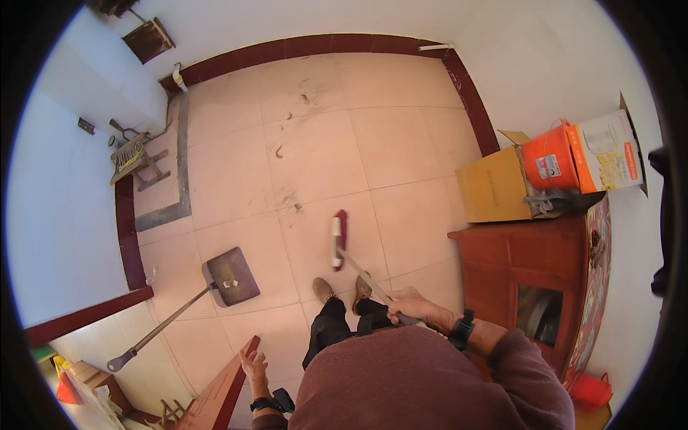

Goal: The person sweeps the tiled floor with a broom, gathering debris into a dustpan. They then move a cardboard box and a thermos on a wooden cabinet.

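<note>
My right hand (413, 305) is closed around the handle of a broom (339, 240), whose head with dark red bristles rests on or just over the tiles in front of my shoes. My left hand (255, 364) touches or hovers at the edge of a reddish-brown wooden door or panel (223, 384), fingers apart and holding nothing. Left of the broom, a long-handled dustpan (232, 277) lies on the floor with small pale scraps in it. A patch of dark debris (294, 203) is on the tiles beyond the broom, and curled brown bits (279, 152) lie farther off.
At right stand a reddish wooden cabinet (492, 258), a cardboard box (489, 185), an orange bucket (547, 156) and a printed carton (610, 153). A small wooden stool (145, 164) is by the left wall. A white pipe (179, 77) rises near the far left corner.
</note>
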Demonstrator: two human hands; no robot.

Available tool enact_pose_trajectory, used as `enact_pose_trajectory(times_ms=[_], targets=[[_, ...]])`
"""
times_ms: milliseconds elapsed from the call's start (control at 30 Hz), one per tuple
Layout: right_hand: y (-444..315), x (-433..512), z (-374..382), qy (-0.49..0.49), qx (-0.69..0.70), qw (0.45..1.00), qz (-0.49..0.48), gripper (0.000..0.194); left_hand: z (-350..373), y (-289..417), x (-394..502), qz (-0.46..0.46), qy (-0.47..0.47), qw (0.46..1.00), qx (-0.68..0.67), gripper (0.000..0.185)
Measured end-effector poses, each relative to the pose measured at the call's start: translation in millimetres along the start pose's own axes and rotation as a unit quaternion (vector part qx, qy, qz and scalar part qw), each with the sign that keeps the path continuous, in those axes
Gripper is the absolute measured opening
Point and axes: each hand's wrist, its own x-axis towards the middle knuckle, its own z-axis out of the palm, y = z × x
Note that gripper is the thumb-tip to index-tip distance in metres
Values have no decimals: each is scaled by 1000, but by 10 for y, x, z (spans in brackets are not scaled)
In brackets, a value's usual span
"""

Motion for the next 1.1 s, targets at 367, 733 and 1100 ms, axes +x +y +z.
enact_pose_trajectory(times_ms=[367, 733, 1100], targets=[[-225, -614, -600, 26, 185, 980, -72, 54, 259, 561, 363, 43, -6, 999, -3, 80], [-828, 110, -2549, 316, 0, 937, -149, 36, 666, 1095, 516, 44, 12, 999, 7, 79], [-1833, 1553, -2404, 128, -543, 808, -187, 8, 1699, 2327, -155, 78, -1, 996, 34, 77]])
